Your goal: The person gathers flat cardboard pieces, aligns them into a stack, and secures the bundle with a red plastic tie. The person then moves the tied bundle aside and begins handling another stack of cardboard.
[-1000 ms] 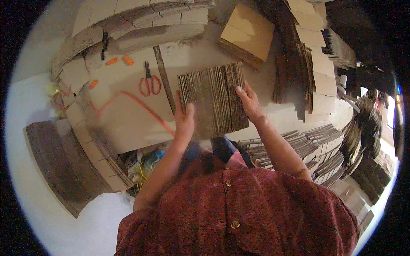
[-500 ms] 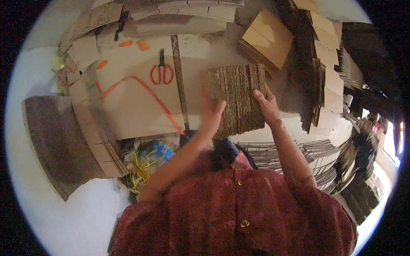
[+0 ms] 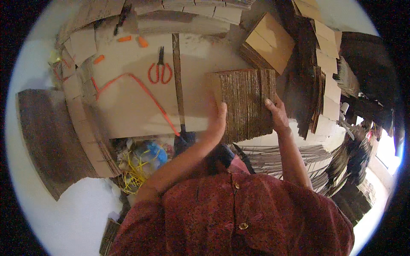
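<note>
Between my two hands is a thick bundle of cardboard sheets [image 3: 248, 106], its brown corrugated edges facing up. My left hand [image 3: 218, 121] presses on the left side, thumb along the near left edge. On the right side my right hand [image 3: 278, 114] grips, its thumb on top near the edge and the other fingers mostly hidden. Left of the bundle, scissors [image 3: 160, 71] with red handles and dark blades lie on the cardboard-covered work surface [image 3: 128, 111]. A red strap [image 3: 147, 91] lies bent across that surface.
Several orange pieces [image 3: 142, 42] lie at the far side. A tilted cardboard stack [image 3: 271, 42] stands beyond the bundle. More stacked cardboard lines the left [image 3: 51, 136], far edge and right [image 3: 326, 81]. Yellow strapping [image 3: 136, 173] and a blue thing [image 3: 156, 153] lie below the surface.
The bundle and both hands have shifted slightly right and nearer in the picture. The surroundings have shifted a little as my view moved. Both hands keep their hold.
</note>
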### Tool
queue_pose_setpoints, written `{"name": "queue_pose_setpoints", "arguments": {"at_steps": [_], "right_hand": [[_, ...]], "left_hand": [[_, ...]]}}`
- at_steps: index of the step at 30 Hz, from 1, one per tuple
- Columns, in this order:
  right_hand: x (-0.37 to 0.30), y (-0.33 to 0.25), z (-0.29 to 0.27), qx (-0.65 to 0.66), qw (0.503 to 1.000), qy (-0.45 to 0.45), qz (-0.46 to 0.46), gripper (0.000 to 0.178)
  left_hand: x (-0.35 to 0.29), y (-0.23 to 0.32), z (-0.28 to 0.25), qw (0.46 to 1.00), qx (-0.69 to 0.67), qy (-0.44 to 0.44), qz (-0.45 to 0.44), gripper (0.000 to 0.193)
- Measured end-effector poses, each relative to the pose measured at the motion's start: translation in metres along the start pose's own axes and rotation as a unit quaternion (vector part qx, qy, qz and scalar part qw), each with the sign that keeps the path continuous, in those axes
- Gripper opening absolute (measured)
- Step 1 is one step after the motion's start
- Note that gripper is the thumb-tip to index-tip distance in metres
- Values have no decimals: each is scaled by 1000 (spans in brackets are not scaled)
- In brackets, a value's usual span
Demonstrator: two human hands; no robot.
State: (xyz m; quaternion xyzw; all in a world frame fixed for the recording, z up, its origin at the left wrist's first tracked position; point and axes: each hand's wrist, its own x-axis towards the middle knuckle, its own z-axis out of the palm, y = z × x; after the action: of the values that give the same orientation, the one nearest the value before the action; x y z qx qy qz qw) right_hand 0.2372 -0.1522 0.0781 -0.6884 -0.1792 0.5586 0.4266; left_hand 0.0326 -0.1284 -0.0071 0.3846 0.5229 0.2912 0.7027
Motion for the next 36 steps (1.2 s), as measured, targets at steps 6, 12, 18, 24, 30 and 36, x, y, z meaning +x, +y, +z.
{"name": "queue_pose_setpoints", "arguments": {"at_steps": [6,12,18,24,30,36], "right_hand": [[-4,25,-26,-26,997,77,1,54],[4,29,-35,-30,996,70,-34,56],[-3,31,-38,-30,995,95,26,59],[-10,10,-27,-185,948,187,-181,50],[-42,-79,63,-151,953,0,-263,39],[-23,-28,200,-247,899,-348,-98,54]], "left_hand": [[8,21,23,987,64,-18,148,61],[10,15,-50,980,112,-132,-95,53],[12,-30,-207,601,763,-56,230,38],[46,-13,-236,626,750,-113,181,23],[8,79,-216,775,608,-153,86,17],[-50,84,-219,825,528,-197,37,20]]}}
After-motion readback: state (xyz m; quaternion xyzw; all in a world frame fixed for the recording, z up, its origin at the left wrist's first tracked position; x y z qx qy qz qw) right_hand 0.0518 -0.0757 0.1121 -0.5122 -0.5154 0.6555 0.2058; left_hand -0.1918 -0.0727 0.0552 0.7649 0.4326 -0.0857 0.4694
